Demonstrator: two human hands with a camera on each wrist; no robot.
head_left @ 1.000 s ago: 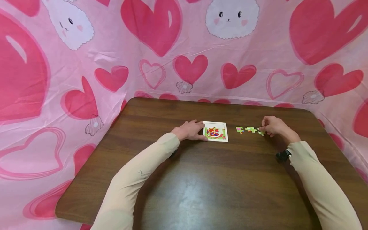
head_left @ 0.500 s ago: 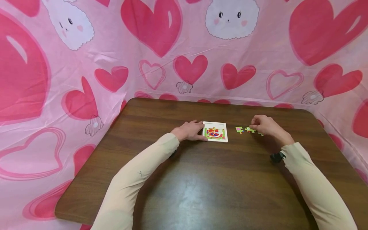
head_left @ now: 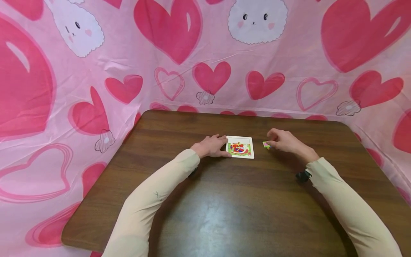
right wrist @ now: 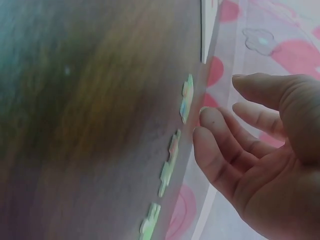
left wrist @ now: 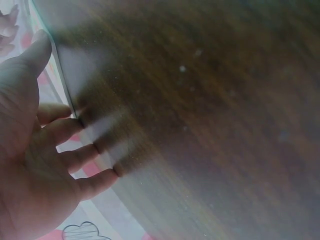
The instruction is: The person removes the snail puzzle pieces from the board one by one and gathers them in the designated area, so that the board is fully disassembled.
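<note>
"Green puzzle pieces [right wrist: 170, 162]: where?"

"Right of the board [head_left: 244, 140], rowed sideways. Right hand [head_left: 284, 140] nearer, over them, thumb and fingers apart, nothing gripped; left hand [head_left: 212, 146] spread at board's left edge."

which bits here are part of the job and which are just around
In the job:
- puzzle tray
- three loose puzzle pieces
- left hand, at the tray's edge
- right hand, near the pieces

Just around:
- wooden table
- pink heart-print cloth

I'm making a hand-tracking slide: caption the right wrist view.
Right hand, holding nothing, above three jigsaw pieces in a row on a wood-grain table.
</note>
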